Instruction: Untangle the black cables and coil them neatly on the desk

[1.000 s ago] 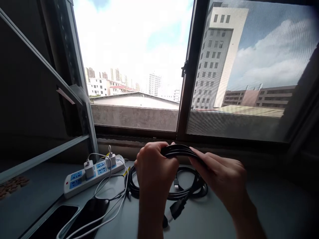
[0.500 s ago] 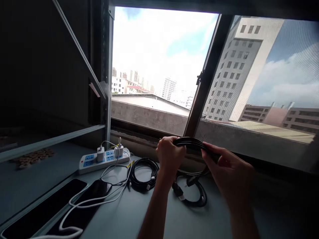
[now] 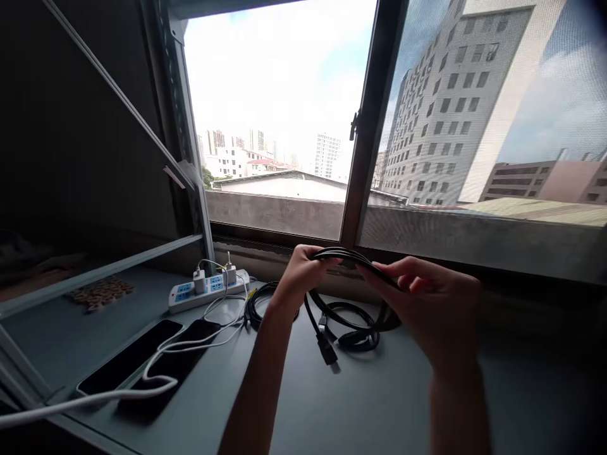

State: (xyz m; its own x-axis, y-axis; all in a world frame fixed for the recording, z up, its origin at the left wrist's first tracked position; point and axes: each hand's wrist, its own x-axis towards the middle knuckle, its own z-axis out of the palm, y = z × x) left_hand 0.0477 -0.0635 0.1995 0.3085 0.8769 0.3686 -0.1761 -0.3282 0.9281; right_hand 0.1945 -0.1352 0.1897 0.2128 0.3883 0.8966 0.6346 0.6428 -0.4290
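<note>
Brown pieces (image 3: 102, 292): lying heaped on the counter (image 3: 370, 411) at the far left, beyond the bar (image 3: 114, 268) of a metal frame.
Phone (image 3: 135, 354): resting with its dark screen upward, a dark flat slab (image 3: 165, 370) sitting just beside it.
White cable (image 3: 85, 400): running from the left edge across the slab.
Power strip (image 3: 215, 283): standing near the window wall, carrying two white adapters.
Left coil (image 3: 251, 309): lying black on the counter, the left forearm partly hiding it.
Left hand (image 3: 308, 268): keeping its grip clamped on the held black cable, thumb and fingers closing together.
Held black cable (image 3: 341, 251): arching in several strands between both hands, above the counter.
Black plug (image 3: 326, 349): hanging below the hands, pointing downward.
Lower coil (image 3: 358, 341): lying beneath; whether it is joining the held cable cannot be told.
Right hand (image 3: 427, 287): pinching the held cable's right side, its grip closing on the strands.
</note>
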